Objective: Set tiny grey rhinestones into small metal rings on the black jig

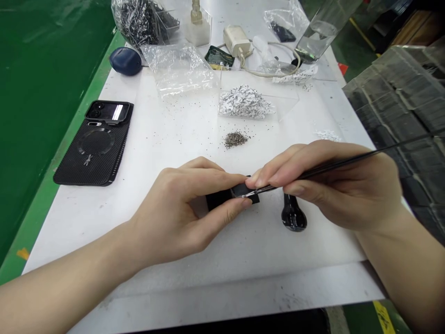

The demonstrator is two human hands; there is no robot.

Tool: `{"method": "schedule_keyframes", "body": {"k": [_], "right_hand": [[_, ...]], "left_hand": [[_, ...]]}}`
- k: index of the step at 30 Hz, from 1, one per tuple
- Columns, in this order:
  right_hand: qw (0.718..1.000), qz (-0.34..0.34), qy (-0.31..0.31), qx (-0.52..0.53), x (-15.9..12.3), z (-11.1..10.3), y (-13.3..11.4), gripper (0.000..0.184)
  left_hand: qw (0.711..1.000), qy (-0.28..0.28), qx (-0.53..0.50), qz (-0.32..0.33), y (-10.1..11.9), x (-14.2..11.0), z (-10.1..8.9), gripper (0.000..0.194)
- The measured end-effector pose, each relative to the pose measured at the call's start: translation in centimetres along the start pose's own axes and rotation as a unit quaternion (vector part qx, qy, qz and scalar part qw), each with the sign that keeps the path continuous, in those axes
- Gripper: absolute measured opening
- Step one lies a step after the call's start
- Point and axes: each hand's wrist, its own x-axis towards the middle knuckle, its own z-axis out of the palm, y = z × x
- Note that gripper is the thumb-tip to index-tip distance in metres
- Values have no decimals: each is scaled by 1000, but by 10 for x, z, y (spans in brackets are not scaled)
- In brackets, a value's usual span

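My left hand point(174, 211) pinches a small black block-like part point(216, 199) between thumb and forefinger, low over the white table point(167, 273). My right hand point(347, 185) is closed around slim black tweezers point(335, 164), held like a pen. Their silvery tip meets the block beside my left thumb; whatever sits at the tip is too small to make out. My right fingertips also touch the block's upper edge. Below my right hand lies a glossy black rounded handle point(294, 215), its other end hidden by the hand.
Beyond my hands lie a pile of tiny metal pieces point(236, 139) and a clear tray point(283, 109) with small white pieces point(246, 103). A black-cased phone point(95, 144) rests at left. Further back are plastic bags point(181, 69), a charger point(237, 41) and a clear container point(321, 35).
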Motion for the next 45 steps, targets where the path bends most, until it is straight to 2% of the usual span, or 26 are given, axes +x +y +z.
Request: {"method": "schedule_keyframes", "body": {"k": [12, 23, 30, 35, 45], "right_hand": [[1000, 7, 5, -16, 2, 1, -3, 18], [1000, -6, 3, 0, 1, 2, -2, 27], [1000, -6, 1, 1, 0, 2, 1, 26], [999, -33, 10, 29, 1, 3, 5, 21], [998, -35, 9, 59, 2, 4, 10, 27]], "left_hand": [[1000, -1, 3, 1, 0, -1, 1, 21], [1000, 0, -1, 1, 0, -2, 0, 19], [1000, -1, -1, 2, -1, -1, 1, 19], [1000, 2, -5, 4, -1, -2, 1, 18], [1000, 1, -8, 4, -3, -1, 3, 17]]}}
